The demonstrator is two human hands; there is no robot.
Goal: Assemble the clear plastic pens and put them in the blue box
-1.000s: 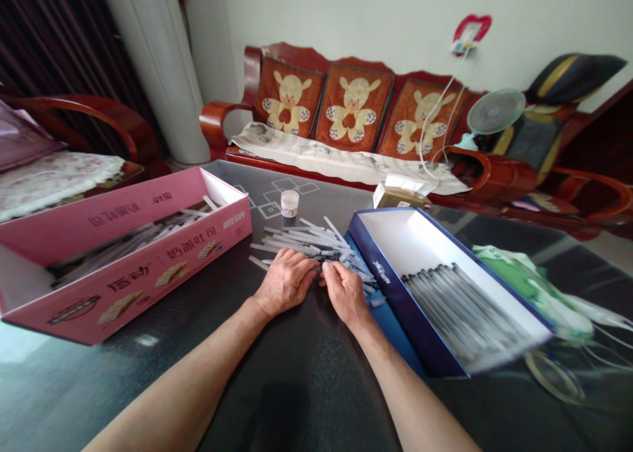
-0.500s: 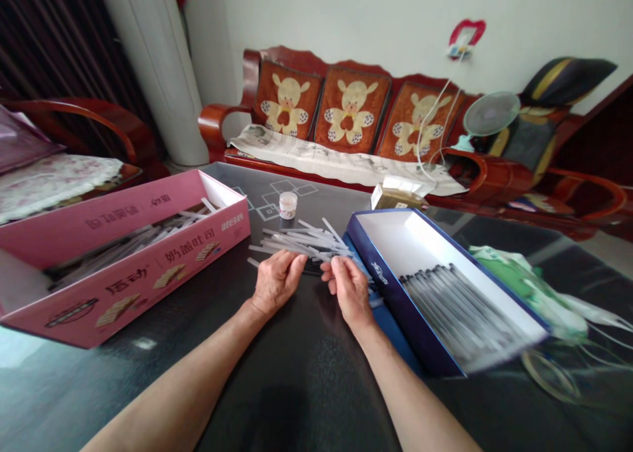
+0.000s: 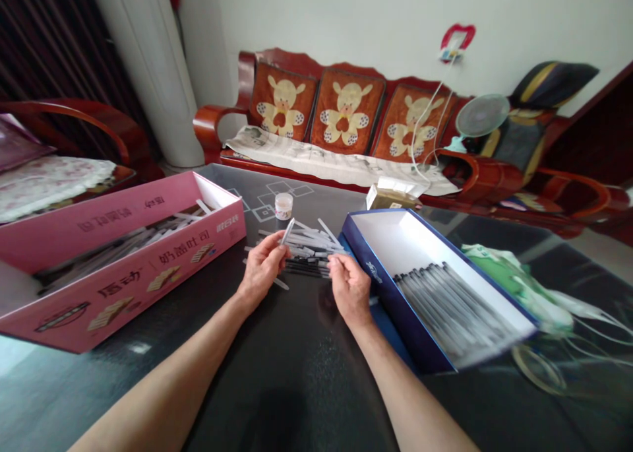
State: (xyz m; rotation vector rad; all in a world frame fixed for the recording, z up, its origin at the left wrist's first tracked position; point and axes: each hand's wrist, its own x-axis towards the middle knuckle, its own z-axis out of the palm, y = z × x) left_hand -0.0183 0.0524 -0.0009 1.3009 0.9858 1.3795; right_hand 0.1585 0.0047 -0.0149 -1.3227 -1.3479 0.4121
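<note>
We find the left hand [image 3: 261, 266] with its fingers [image 3: 275, 242] pinching one thin plastic stick [image 3: 287, 231], held tilted above a loose pile of sticks and black pens [image 3: 309, 257] on the dark tabletop [image 3: 297, 386]. The right hand [image 3: 349, 288] rests at the pile's edge, fingers drawn together; we cannot tell whether they hold anything. We record a pink box of sticks [image 3: 123, 264] left of the pile, a blue box of pens [image 3: 435, 293] just right of it, and a small jar [image 3: 283, 206] beyond it
</note>
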